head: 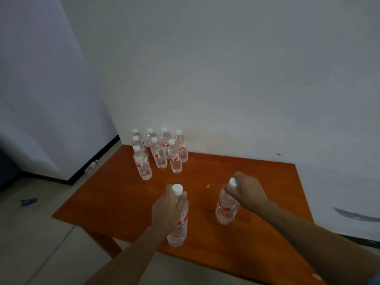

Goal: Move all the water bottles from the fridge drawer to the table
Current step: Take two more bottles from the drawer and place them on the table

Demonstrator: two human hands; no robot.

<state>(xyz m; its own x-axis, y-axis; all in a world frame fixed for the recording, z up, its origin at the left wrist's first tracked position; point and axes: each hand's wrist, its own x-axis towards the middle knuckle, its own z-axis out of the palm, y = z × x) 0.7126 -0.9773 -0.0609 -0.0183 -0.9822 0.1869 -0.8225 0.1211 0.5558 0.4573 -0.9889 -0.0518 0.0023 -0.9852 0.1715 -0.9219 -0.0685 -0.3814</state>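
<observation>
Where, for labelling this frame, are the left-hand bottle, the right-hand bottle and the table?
left-hand bottle (177, 233): head view, clear lower body
right-hand bottle (226, 209): head view, clear lower body
table (123, 202): head view, bare top

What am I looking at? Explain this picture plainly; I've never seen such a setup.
There is no machine here. A person wears a camera on the head, so the single picture looks forward and down along their own bare arms. The left hand grips the left bottle around its neck. The right hand grips the right bottle near its cap. Both bottles are upright over the table; I cannot tell whether they rest on it yet. At the table's far corner stands a cluster of eight more water bottles, upright with white caps. Behind it is a pale wall.
</observation>
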